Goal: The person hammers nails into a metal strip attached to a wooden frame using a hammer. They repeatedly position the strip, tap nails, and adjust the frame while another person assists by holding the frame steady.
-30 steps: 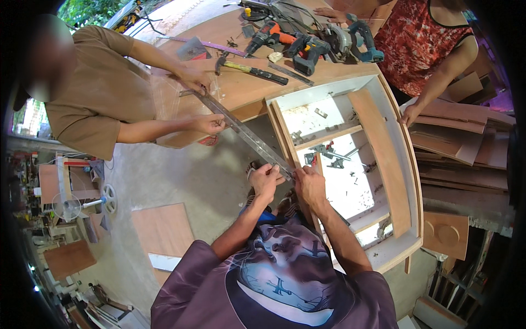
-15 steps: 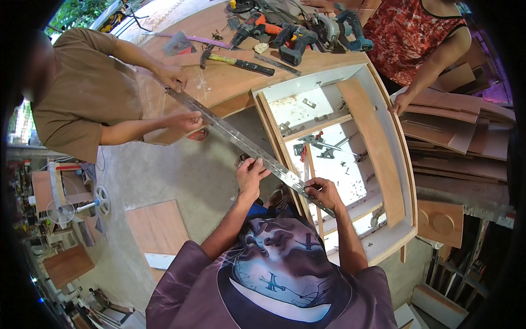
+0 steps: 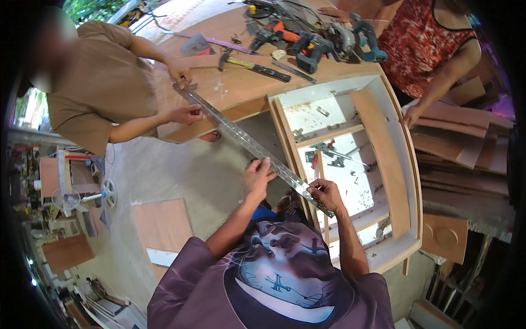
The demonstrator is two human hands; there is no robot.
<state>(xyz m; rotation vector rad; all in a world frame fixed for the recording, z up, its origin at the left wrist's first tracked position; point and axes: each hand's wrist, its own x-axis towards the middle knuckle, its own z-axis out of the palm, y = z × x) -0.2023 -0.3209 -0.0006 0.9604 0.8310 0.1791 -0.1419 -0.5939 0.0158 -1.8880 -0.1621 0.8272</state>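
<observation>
A long metal drawer slide [image 3: 247, 141] with holes along it runs diagonally from a co-worker on the left to me. My left hand [image 3: 258, 179] holds its edge around the middle, fingers closed on it. Nearer the close end, my right hand [image 3: 326, 195] pinches the slide between thumb and fingers. The co-worker's hand [image 3: 179, 74] is at the far end, and their other hand [image 3: 185, 114] is beside the slide. Beneath and right of my end lies an open wooden cabinet frame [image 3: 415, 170] with white inner panels.
Inside the frame lie clamps [image 3: 331, 156], small hardware and a wooden strip [image 3: 379, 164]. A hammer [image 3: 257, 68], drills [image 3: 312, 52] and a circular saw [image 3: 342, 39] rest on the workbench. Another person's hand [image 3: 412, 115] touches the frame's right edge, near stacked boards [image 3: 449, 148].
The whole view has shifted slightly, so the bench and frame appear farther right. My hands keep their hold on the slide. The co-worker's near hand sits a little farther from it.
</observation>
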